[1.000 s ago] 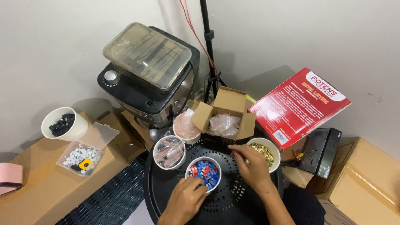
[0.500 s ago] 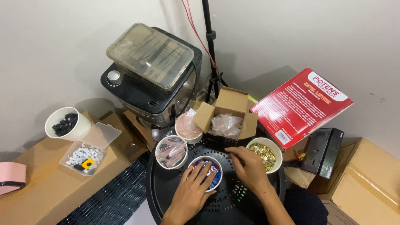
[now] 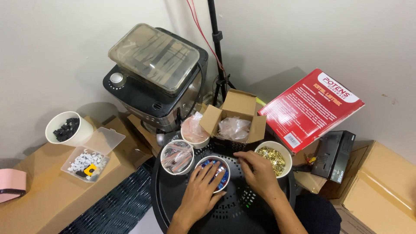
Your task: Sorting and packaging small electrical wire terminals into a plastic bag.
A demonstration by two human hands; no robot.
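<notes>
Low in the middle of the frame, the left hand (image 3: 200, 193) lies flat with fingers spread over the white cup of blue and red pieces (image 3: 212, 173), covering most of its mouth, apparently to reach its contents or steady it. The right hand (image 3: 259, 173), just right of it, has its fingers curled loosely at the cup's rim; whether it pinches anything I cannot tell. Both rest on a round black perforated tray (image 3: 234, 210), with the cup of gold pieces (image 3: 273, 158) close beside the right hand, within easy reach
</notes>
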